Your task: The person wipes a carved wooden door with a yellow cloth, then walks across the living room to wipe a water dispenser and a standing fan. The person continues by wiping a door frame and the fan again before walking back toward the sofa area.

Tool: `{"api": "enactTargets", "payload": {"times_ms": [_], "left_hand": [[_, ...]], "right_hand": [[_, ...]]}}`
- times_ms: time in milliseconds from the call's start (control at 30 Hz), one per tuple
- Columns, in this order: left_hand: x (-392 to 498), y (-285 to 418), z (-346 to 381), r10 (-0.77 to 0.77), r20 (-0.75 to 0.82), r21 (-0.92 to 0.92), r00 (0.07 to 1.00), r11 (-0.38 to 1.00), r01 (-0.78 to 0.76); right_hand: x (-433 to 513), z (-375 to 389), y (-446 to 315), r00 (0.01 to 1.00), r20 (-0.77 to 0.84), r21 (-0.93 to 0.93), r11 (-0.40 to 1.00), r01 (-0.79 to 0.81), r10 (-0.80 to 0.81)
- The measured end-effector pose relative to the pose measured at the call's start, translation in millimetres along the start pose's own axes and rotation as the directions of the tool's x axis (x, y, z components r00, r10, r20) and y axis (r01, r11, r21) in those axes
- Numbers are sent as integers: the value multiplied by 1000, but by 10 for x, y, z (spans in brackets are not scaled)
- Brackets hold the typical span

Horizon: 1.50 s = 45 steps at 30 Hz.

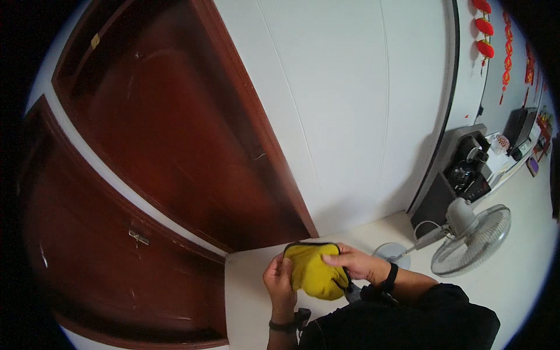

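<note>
Between my two hands hangs a yellow cloth (316, 270) with a dark edging, bunched and folded in front of my body. My left hand (281, 274) pinches its left side, thumb on the near face. On the opposite side, my right hand (352, 261) grips the cloth with the thumb laid over its top right part. A bit of grey material (353, 293) shows at the lower right of the cloth. The fingers behind the cloth are mostly hidden. Each wrist carries a black band.
Two dark red-brown wooden doors (175, 131) stand to the left, the lower one with a metal handle (138, 237). A white panelled wall (341, 109) rises ahead. On my right are a standing fan (470, 240) and a dark tea cabinet (437, 205) with a glass kettle (460, 175).
</note>
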<state>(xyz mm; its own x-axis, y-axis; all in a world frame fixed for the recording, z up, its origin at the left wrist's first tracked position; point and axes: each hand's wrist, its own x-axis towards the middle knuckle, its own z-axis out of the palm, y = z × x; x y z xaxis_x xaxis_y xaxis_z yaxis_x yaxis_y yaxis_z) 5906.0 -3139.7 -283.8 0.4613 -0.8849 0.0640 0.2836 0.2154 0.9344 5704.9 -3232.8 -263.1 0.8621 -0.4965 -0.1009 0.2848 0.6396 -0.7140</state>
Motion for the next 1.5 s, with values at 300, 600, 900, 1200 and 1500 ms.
{"api": "enactTargets", "payload": {"times_ms": [300,600,900,1200,1500], "left_hand": [[1623,229,192,160,-227,321,961,944,-82],[3063,761,618,455,47,691,889,628,-358],[4376,614,847,501,463,749,731,221,-625],[5552,701,605,740,333,73,584,597,-799],[5900,209,379,611,556,53,564,651,-757]], "right_hand": [[1298,-541,-1810,613,83,-573,466,675,-786],[3069,-709,-3008,222,579,-808,-514,288,-785],[4711,-1714,-2001,462,427,-837,-147,527,-778],[4373,-438,-3508,384,396,-829,-504,-242,-834],[4328,-406,-3334,596,480,-637,-723,-267,-643]]}}
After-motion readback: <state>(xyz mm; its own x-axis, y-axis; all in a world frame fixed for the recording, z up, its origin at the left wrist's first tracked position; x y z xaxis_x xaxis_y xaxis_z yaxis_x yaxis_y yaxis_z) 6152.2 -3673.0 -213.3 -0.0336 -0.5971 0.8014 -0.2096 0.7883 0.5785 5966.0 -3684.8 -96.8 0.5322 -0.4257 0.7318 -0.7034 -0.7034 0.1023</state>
